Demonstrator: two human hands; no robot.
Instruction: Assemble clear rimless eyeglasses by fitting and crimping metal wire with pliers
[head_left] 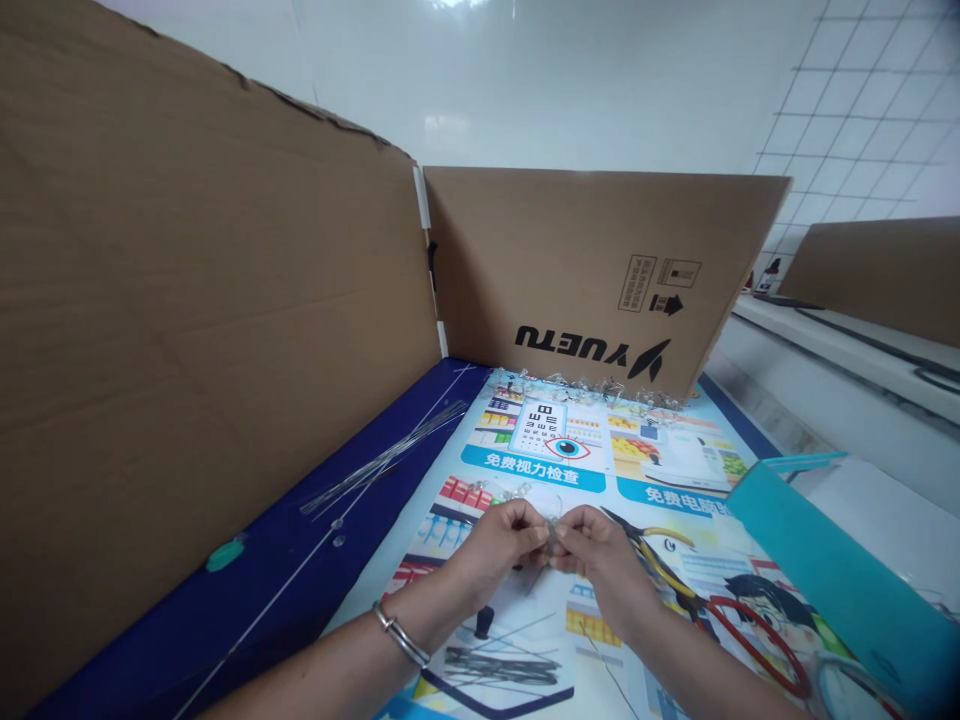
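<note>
My left hand [499, 548] and my right hand [604, 555] meet over the printed mat, thumbs and fingers pinched together. Between the fingertips is a small greyish wire piece [554, 530], with a thin end sticking up. Fingers cover most of it, so its exact shape is hidden. A few small clear pieces [480, 490] lie just beyond my left hand. Below the hands rests a bundle of short, straight metal wires [502, 665]. Close to my right hand lie pliers with yellow handles [660, 565] and a tool with red loop handles [761, 640].
Cardboard panels [240, 270] wall off the left and the back [570, 250]. Many clear, wiry pieces [585, 385] line the back panel's foot. Longer wires [382, 455] and a green object [225, 555] lie left. A teal case [825, 580] stands right.
</note>
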